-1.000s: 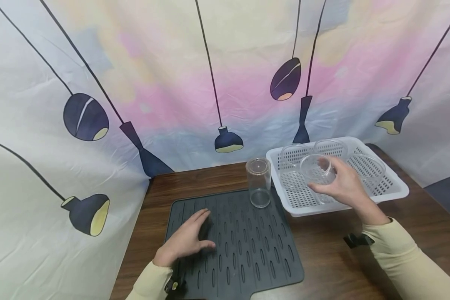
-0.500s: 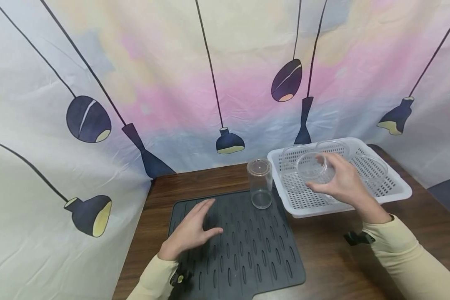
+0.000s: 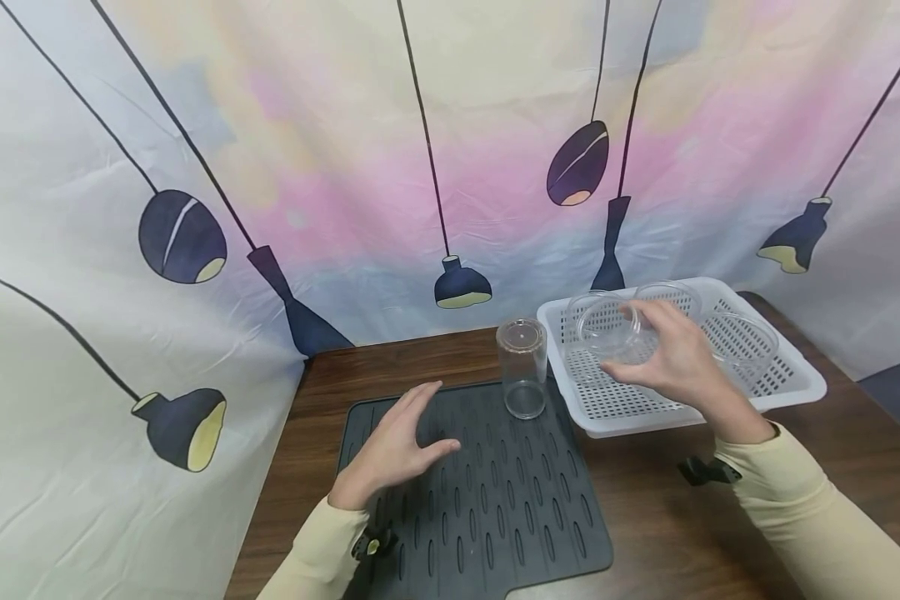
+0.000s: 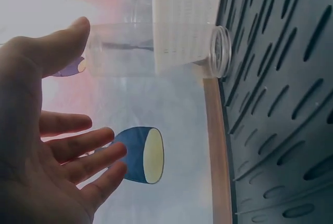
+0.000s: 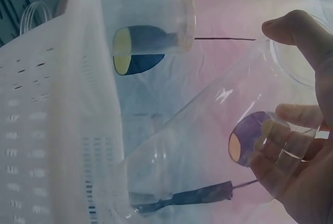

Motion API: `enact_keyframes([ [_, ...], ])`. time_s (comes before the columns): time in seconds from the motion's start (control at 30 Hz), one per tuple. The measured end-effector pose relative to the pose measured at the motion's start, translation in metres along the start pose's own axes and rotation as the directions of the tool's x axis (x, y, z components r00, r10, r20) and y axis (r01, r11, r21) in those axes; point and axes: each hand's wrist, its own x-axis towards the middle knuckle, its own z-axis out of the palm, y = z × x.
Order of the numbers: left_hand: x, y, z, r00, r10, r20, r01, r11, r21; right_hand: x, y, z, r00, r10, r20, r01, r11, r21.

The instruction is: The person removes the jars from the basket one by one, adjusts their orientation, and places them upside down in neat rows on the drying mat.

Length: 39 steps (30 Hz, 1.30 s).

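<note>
My right hand [image 3: 671,358] grips a clear drinking glass [image 5: 208,109] near its rim, thumb on one side and fingers on the other. In the head view this glass is over the left part of the white basket [image 3: 596,432], its lower part hard to make out against the holes; it slants in the right wrist view. My left hand [image 3: 393,450] hovers above the dark grey drying mat [image 3: 495,525], fingers extended, thumb apart, holding nothing. Another clear glass [image 3: 523,375] stands upside down on the mat's far right corner, beyond my left fingertips in the left wrist view.
Several more clear glasses, one of them a glass [image 3: 742,342] at the right, lie in the basket. Brown wooden table [image 3: 645,517] surrounds mat and basket. A cloth backdrop [image 3: 360,192] printed with hanging lamps rises behind the table's far edge.
The right hand has shifted slightly left with the glass, still over the basket. My left hand has moved forward and right above the mat. The upside-down glass stays put.
</note>
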Motion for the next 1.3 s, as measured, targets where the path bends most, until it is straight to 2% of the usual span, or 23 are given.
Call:
enact_keyframes([
  [0.37, 0.01, 0.011, -0.006, 0.999, 0.015, -0.037, -0.017, 0.999, -0.044, 0.011, -0.014, 0.002, 0.997, -0.067, -0.028, 0.067, 0.998, -0.01],
  [0.67, 0.021, 0.022, -0.011, 0.998, 0.042, -0.052, -0.045, 0.997, -0.057, 0.017, -0.024, 0.006, 0.996, -0.091, -0.01, 0.091, 0.995, 0.03],
  [1.03, 0.03, 0.031, -0.018, 0.996, 0.066, -0.068, -0.07, 0.995, -0.064, 0.024, -0.035, 0.01, 0.98, -0.196, -0.042, 0.197, 0.98, 0.032],
  [1.3, 0.035, 0.034, -0.022, 0.991, 0.099, -0.092, -0.109, 0.989, -0.104, 0.025, -0.042, 0.011, 0.973, -0.23, -0.028, 0.231, 0.973, 0.011],
])
